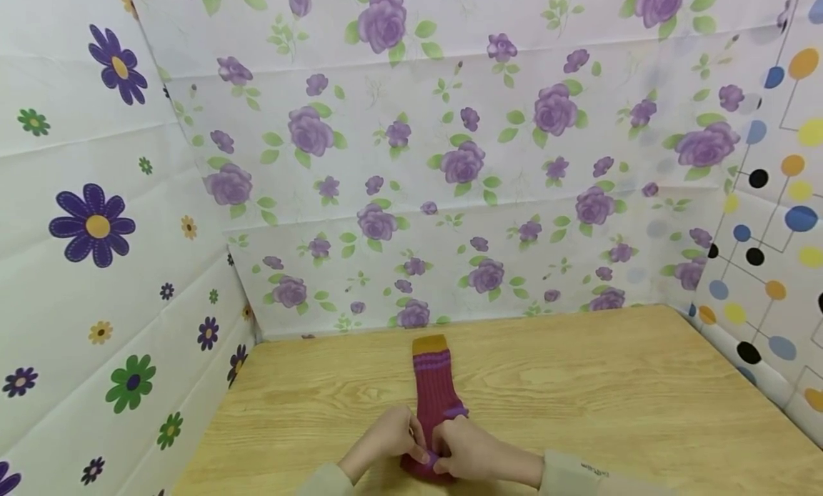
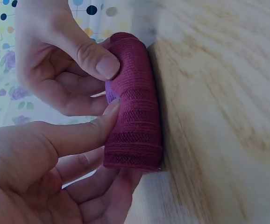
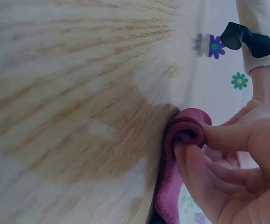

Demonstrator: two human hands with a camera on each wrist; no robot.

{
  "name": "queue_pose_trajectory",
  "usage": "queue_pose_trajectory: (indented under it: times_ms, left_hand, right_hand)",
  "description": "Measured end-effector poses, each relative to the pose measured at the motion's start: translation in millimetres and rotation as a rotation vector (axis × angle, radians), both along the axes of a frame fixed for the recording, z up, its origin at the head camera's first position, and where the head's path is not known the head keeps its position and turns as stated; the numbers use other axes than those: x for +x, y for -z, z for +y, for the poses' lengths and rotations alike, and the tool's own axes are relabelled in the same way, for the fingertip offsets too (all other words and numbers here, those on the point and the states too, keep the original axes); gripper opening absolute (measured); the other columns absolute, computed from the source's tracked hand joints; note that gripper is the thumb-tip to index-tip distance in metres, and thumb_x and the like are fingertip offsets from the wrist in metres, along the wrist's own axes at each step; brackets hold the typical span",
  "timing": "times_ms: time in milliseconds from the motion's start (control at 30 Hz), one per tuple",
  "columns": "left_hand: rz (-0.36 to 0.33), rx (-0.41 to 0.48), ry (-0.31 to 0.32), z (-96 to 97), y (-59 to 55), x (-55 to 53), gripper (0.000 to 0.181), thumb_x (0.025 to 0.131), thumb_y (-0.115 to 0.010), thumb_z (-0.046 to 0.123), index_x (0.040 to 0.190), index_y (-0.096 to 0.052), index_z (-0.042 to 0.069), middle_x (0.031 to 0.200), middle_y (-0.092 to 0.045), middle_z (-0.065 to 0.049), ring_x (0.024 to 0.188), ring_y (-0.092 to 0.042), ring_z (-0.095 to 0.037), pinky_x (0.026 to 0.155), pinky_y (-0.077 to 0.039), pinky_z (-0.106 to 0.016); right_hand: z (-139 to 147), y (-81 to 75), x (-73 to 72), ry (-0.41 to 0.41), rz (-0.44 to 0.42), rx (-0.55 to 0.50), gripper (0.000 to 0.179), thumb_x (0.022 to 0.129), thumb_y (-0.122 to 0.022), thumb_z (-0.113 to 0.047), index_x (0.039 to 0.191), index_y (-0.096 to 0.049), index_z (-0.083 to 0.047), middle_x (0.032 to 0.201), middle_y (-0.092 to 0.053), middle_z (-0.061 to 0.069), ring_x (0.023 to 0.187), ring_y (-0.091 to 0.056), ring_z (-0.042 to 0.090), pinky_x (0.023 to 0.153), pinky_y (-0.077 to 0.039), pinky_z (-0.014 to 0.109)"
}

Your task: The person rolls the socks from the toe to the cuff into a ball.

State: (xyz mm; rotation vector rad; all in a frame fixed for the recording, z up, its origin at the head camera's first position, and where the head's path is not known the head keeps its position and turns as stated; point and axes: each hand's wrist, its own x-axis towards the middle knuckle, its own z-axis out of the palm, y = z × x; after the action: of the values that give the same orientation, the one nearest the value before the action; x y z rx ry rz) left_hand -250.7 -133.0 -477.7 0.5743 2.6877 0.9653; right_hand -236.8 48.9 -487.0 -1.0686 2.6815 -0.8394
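Observation:
A maroon ribbed sock (image 1: 434, 385) with purple bands and a mustard cuff (image 1: 429, 344) lies lengthwise on the table, cuff end away from me. Its near end is rolled up into a thick coil, whose spiral edge shows in the right wrist view. My left hand (image 1: 393, 433) pinches the left part of this rolled end (image 2: 135, 107) between thumb and fingers. On the other side, my right hand (image 1: 469, 449) grips the roll too, its thumb on top and its fingertips tucked in at the coil (image 3: 191, 133). A purple patch (image 1: 456, 412) shows beside the right hand.
The wood-grain table (image 1: 579, 382) extends to both sides and behind the sock. Floral cloth (image 1: 411, 160) hangs at the back, with a daisy-print cloth (image 1: 96, 303) on the left and a dotted one (image 1: 765, 267) on the right.

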Motion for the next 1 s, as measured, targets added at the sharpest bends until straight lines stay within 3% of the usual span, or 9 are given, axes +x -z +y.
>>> queue_pose_trajectory:
  times_ms: [267,400,533,700,767,833,1000]
  left_hand:
    - [-0.051,-0.015,-0.05,1.9,-0.9,-7.5,0.013,0.066,-0.084,0.0,0.064,-0.071,0.002,0.058,-0.06,0.003,0.054,-0.04,-0.007,0.049,-0.033,-0.019]
    - [-0.069,-0.029,-0.05,0.9,0.1,-11.0,0.012,0.066,-0.082,-0.002,0.064,-0.071,0.001,0.06,-0.06,0.004,0.055,-0.041,-0.007,0.051,-0.033,-0.019]
    - [-0.058,-0.045,-0.02,-2.0,2.2,-13.7,0.01,0.069,-0.072,-0.01,0.065,-0.069,-0.001,0.061,-0.06,0.002,0.055,-0.039,-0.007,0.051,-0.032,-0.018]
    - [-0.084,-0.018,-0.015,-2.9,4.0,-16.2,0.01,0.069,-0.072,-0.01,0.066,-0.07,0.0,0.059,-0.057,0.006,0.055,-0.038,-0.007,0.051,-0.03,-0.018]
    - [-0.1,0.011,-0.003,-3.6,4.6,-16.7,0.009,0.068,-0.074,-0.008,0.067,-0.071,0.0,0.059,-0.059,0.005,0.057,-0.041,-0.007,0.052,-0.032,-0.018]
    - [-0.088,0.044,0.025,-5.0,5.8,-17.0,0.009,0.069,-0.075,-0.008,0.068,-0.072,0.0,0.06,-0.062,0.003,0.057,-0.042,-0.006,0.052,-0.034,-0.017]
    - [-0.03,0.11,0.093,-11.5,11.3,-15.1,0.007,0.072,-0.079,-0.002,0.073,-0.073,0.0,0.067,-0.067,-0.001,0.061,-0.047,0.0,0.057,-0.039,-0.016]
  right_hand:
    - [-11,-4.0,3.4,-0.065,0.185,0.047,0.019,0.075,-0.073,0.002,0.076,-0.066,-0.016,0.07,-0.06,-0.013,0.064,-0.044,-0.005,0.057,-0.038,0.012]
    - [-12,-3.2,6.0,-0.101,0.237,0.122,0.014,0.078,-0.075,-0.007,0.077,-0.065,-0.017,0.069,-0.058,-0.013,0.063,-0.042,-0.006,0.057,-0.037,0.012]
    - [-14,-4.3,6.9,-0.15,0.221,0.188,0.019,0.078,-0.078,-0.015,0.093,-0.067,-0.017,0.066,-0.056,-0.012,0.06,-0.041,-0.004,0.055,-0.035,0.012]
    - [-19,-2.9,7.4,-0.183,0.353,0.295,0.033,0.077,-0.078,-0.018,0.107,-0.065,-0.015,0.062,-0.053,-0.009,0.057,-0.044,-0.001,0.052,-0.034,0.013]
    - [-19,-0.5,6.4,-0.178,0.375,0.282,0.019,0.081,-0.076,-0.019,0.097,-0.065,-0.016,0.06,-0.049,-0.01,0.055,-0.041,-0.002,0.05,-0.032,0.012]
    - [-18,1.7,4.5,-0.18,0.352,0.224,0.009,0.085,-0.073,-0.017,0.089,-0.064,-0.017,0.057,-0.045,-0.012,0.053,-0.038,-0.003,0.049,-0.031,0.011]
    - [-11,4.4,-1.9,-0.149,0.209,0.128,0.017,0.075,-0.073,-0.004,0.078,-0.062,-0.017,0.058,-0.041,-0.015,0.052,-0.031,-0.003,0.047,-0.027,0.011]
